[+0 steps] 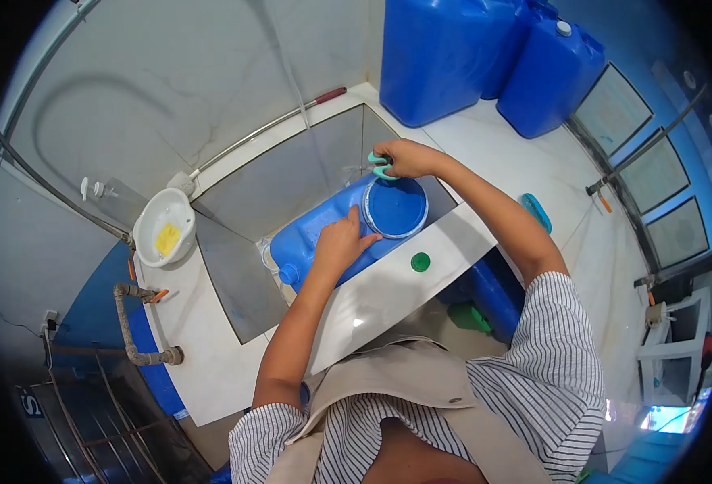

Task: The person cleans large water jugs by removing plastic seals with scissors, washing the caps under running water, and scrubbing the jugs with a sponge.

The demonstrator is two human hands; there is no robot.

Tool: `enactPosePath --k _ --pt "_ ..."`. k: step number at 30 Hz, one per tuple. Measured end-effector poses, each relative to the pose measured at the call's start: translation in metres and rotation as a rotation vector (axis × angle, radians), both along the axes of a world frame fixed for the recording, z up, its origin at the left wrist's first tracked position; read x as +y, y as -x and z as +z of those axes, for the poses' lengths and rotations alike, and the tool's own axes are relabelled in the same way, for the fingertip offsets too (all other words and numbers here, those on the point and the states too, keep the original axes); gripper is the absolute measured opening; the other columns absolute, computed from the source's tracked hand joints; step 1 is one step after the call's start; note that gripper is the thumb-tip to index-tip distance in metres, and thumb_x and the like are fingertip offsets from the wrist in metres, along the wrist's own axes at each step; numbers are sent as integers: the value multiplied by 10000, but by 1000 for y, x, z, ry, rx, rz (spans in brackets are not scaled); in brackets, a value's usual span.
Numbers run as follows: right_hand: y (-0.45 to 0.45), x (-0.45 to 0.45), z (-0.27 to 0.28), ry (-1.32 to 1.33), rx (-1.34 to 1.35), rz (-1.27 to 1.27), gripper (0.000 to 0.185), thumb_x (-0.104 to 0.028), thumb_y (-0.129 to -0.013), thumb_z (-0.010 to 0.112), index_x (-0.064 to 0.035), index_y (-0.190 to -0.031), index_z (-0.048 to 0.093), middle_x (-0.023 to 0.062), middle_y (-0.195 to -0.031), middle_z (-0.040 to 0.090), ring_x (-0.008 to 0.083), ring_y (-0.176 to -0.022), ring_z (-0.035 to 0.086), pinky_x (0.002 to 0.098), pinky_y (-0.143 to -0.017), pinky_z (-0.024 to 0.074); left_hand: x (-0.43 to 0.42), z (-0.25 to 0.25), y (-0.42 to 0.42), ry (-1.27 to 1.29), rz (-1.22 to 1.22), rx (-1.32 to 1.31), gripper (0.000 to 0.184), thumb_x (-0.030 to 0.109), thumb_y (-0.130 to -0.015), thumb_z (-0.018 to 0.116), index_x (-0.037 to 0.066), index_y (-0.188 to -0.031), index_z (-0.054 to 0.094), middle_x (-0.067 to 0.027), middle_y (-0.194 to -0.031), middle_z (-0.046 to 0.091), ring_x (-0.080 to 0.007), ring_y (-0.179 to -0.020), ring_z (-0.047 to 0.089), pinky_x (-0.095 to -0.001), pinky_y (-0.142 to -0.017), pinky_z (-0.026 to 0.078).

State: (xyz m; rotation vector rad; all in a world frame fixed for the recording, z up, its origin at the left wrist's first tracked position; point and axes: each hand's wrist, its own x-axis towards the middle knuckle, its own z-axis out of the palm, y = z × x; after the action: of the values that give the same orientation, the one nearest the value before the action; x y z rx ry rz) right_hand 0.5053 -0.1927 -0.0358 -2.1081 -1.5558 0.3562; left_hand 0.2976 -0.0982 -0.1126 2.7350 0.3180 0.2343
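A blue plastic jug [301,235] lies on its side in the sink [247,302], its capped spout toward the lower left. Near its right end is a large round blue lid [396,208] with a pale rim. My left hand [341,242] rests on the jug beside this lid, index finger and thumb stretched apart, holding nothing. Above the lid's far edge, my right hand [407,158] is closed around the teal handles of scissors [382,171]. Their blades are hard to make out. A green cap [420,262] lies on the sink's front ledge.
Large blue containers [433,60] stand on the counter at the back right. A teal brush [536,212] lies beyond my right forearm. A white basin [148,242] with a yellow sponge [167,239] sits at the left, near a long-handled brush [259,133]. Pipes [126,323] rise at the counter's left.
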Motion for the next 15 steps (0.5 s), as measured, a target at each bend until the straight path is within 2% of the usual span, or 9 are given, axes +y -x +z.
enactPosePath --k 1,3,4,6,8,11,15 --pt "0 6 2 179 -51 32 189 -130 -716 649 -19 -819 536 186 -738 593 327 -696 583 406 -628 429 4 -1 3 36 -50 -34 708 435 -720 702 -34 -1198 473 -198 -726 632 -357 -679 629 -434 -582 489" --pt "0 14 9 220 -88 104 197 -129 -711 653 -16 -817 532 181 -727 590 330 -705 587 411 -632 430 12 -4 11 70 -94 -64 676 387 -737 701 -31 -1215 470 -210 -753 634 -364 -708 628 -442 -613 490" --pt "0 16 13 260 -125 165 205 -129 -706 656 -13 -815 527 175 -716 587 333 -713 592 416 -635 431 17 -4 15 89 -118 -17 654 342 -747 691 8 -1256 453 -211 -771 635 -362 -727 627 -445 -626 489" --pt "6 16 18 250 -122 165 197 -134 -705 657 -16 -826 554 176 -747 607 350 -733 598 427 -646 439 24 1 20 109 -141 21 644 297 -757 681 48 -1297 436 -213 -789 636 -360 -746 626 -449 -640 488" --pt "13 16 20 216 -102 153 180 -127 -702 655 -23 -828 578 170 -785 630 364 -764 606 441 -662 448 26 14 29 76 -110 209 653 259 -760 672 153 -1348 408 -194 -780 642 -358 -724 627 -451 -626 491" --pt "20 22 22 272 -163 140 175 -114 -717 643 -25 -854 580 175 -810 637 374 -789 610 442 -688 462 22 10 31 7 -46 193 640 219 -757 663 200 -1345 411 -185 -761 644 -356 -703 627 -455 -619 495" --pt "28 18 16 224 -190 174 189 -118 -727 632 -20 -878 574 193 -823 636 387 -796 609 447 -701 470 21 6 32 -31 -86 133 627 191 -761 646 142 -1342 413 -163 -745 649 -337 -666 633 -443 -587 505"
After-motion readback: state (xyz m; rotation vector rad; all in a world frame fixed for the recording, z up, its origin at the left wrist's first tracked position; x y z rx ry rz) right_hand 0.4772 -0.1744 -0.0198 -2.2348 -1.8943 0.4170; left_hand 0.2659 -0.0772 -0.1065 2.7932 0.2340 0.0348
